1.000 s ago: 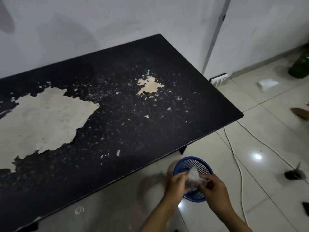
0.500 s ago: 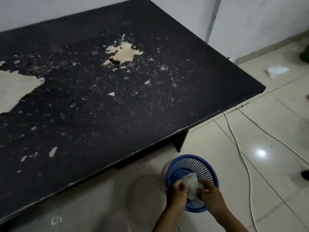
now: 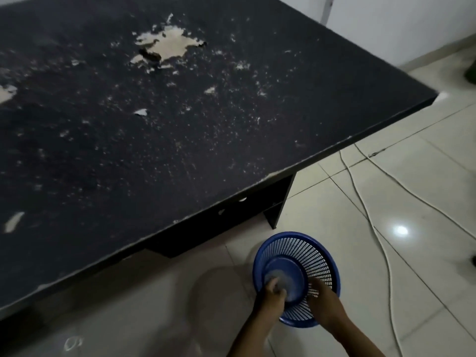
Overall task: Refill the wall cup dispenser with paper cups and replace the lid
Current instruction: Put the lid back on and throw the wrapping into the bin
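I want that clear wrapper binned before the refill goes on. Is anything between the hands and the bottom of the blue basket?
Nothing visible. The basket stands open beside the table, and the left hand already reaches inside it with the blurred wrapper; the right hand is at its rim.

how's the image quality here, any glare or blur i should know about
Head view: dim overall; a bright light reflection glares on the floor tiles; the left hand inside the blue basket is motion-blurred, so its grip is unreadable; wide-angle lens bows the table edge.
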